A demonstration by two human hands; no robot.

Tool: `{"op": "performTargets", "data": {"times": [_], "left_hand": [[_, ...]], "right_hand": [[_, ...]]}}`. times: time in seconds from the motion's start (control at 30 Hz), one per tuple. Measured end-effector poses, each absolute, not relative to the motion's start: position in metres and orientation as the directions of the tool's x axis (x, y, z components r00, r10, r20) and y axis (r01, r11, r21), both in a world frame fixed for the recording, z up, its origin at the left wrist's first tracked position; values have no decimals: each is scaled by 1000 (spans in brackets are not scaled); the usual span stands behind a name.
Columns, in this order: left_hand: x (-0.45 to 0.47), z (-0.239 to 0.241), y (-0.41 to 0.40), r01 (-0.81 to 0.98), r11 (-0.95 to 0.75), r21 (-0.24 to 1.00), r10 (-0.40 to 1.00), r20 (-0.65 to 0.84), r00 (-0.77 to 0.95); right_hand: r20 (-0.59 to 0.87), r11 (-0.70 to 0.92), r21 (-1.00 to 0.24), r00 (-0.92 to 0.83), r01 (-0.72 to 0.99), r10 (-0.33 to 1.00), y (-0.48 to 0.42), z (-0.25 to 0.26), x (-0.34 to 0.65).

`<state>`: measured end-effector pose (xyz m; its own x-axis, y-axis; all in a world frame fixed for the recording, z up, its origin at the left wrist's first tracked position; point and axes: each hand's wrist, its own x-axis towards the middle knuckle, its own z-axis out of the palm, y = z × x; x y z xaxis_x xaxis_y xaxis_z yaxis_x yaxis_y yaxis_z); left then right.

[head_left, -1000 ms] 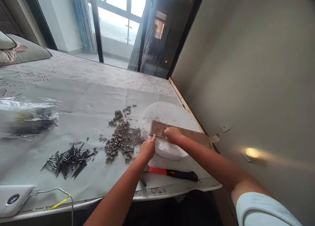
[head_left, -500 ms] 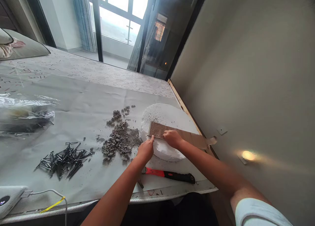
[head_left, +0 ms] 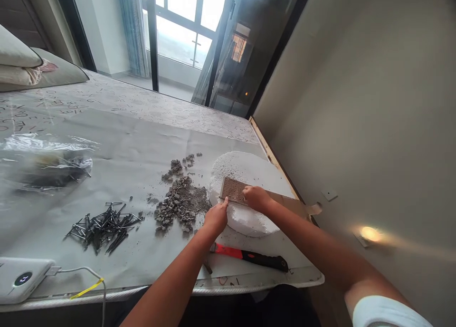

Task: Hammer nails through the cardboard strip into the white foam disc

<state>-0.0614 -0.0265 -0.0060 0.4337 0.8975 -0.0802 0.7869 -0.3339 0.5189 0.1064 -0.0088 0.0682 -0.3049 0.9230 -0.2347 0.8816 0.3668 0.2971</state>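
A long brown board point(head_left: 233, 190) dotted with small holes lies across a round white foam block point(head_left: 249, 165). My left hand point(head_left: 217, 216) grips the board's near left edge, with its thumb on the top face. My right hand point(head_left: 257, 198) is closed over the middle of the board, its fingers pinched at the surface; what they hold, if anything, is too small to make out. Nearest my left hand is a pile of grey stone chips and grit point(head_left: 178, 201). A hammer point(head_left: 249, 256) with a red and black handle lies below the foam, its head partly hidden by my left forearm.
A heap of dark nails point(head_left: 103, 227) lies left of the stone chips. Behind it is a clear plastic bag point(head_left: 50, 168). A white power bank point(head_left: 24, 279) with a cable sits at the front left edge. A wall point(head_left: 374, 127) rises close on the right.
The whole view has shifted slightly, so everything appears farther right. Both hands keep their places on the board, with only a slight shift of the right hand's fingers.
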Motion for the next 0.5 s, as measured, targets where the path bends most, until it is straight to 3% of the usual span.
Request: {"op": "performTargets", "data": {"times": [0.2,0.33,0.43,0.5], "left_hand": [[-62,-8,-25,774,-326,543,898,-79,433],[-60,-10,-23,693,-293,659,908,-34,417],[-56,-7,-21,461,-161,873,938,-11,347],[-53,-3,-22,170,85,982,939,-136,316]], "right_hand": [[-221,341,282,-286,897,933,-10,89,108],[-182,342,249,-303,906,936,-8,110,110],[-172,402,179,-374,898,911,-9,121,105],[-177,493,70,-476,867,862,-11,121,99]]}}
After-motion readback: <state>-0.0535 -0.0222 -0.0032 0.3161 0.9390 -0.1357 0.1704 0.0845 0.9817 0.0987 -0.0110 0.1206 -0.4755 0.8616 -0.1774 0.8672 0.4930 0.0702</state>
